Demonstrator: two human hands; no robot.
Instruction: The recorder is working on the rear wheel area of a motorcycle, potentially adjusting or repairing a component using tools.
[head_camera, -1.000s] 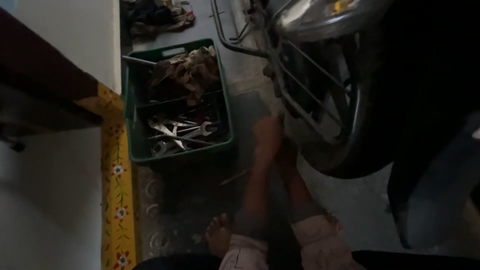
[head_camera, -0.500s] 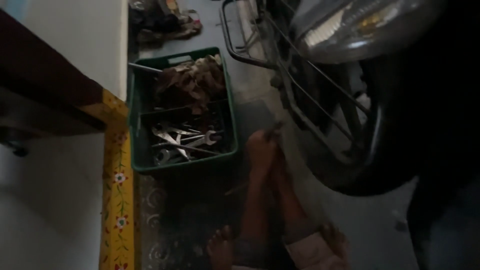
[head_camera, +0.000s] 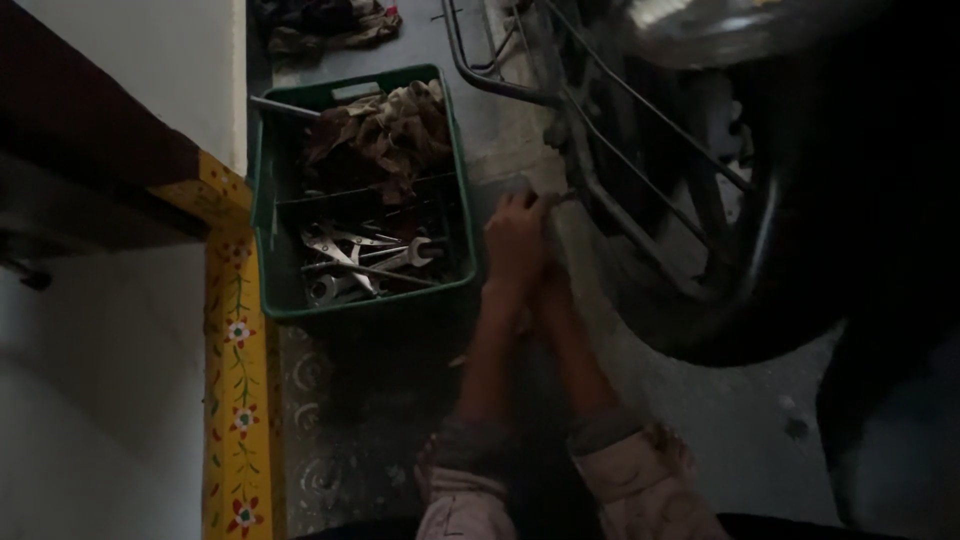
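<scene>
My left hand (head_camera: 515, 238) reaches forward to the lower end of a metal guard rail (head_camera: 610, 130) beside a motorcycle wheel (head_camera: 720, 250). Its fingers are curled around a thin metal tool (head_camera: 563, 197) whose tip pokes out toward the rail. My right hand (head_camera: 552, 285) lies right under and behind the left one, mostly hidden by it, so its grip is unclear. Both forearms stretch out from light rolled sleeves (head_camera: 620, 465) at the bottom of the view.
A green plastic crate (head_camera: 268, 215) left of my hands holds several spanners (head_camera: 360, 262) in front and brownish rags (head_camera: 385, 125) at the back. A yellow flowered post (head_camera: 235, 380) and a white wall stand at left. More cloth (head_camera: 325, 20) lies beyond the crate.
My hands have moved slightly forward and up toward the rail's lower end. The view has shifted a little, with the crate and wheel staying in place.
</scene>
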